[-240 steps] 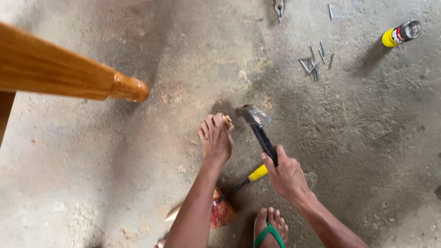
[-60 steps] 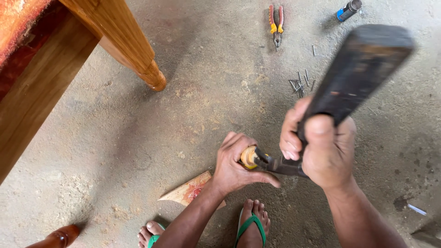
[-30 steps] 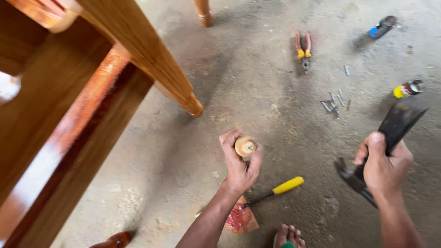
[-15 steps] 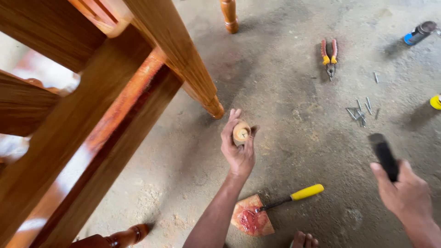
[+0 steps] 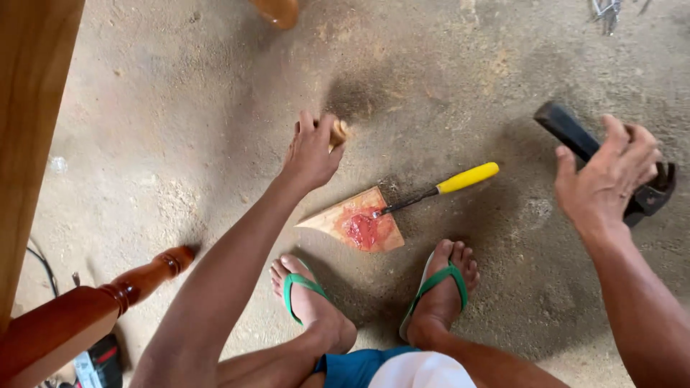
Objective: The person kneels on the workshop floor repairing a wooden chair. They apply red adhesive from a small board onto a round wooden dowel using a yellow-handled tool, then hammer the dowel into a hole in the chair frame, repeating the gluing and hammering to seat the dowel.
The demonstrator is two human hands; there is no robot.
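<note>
One wooden knob [image 5: 338, 133], clenched in left hand [image 5: 310, 152] grip, low over concrete floor [image 5: 180, 144]. One hammer [image 5: 604, 165], grasped by right hand [image 5: 607, 183]. One yellow-handled tool [image 5: 438, 190] tip resting on one wooden wedge [image 5: 356, 223], between both grips.

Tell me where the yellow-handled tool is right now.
In the head view, the yellow-handled tool lies on the concrete floor at centre, its tip on the wedge-shaped wooden scrap, ahead of the right foot, between both hands.
</note>
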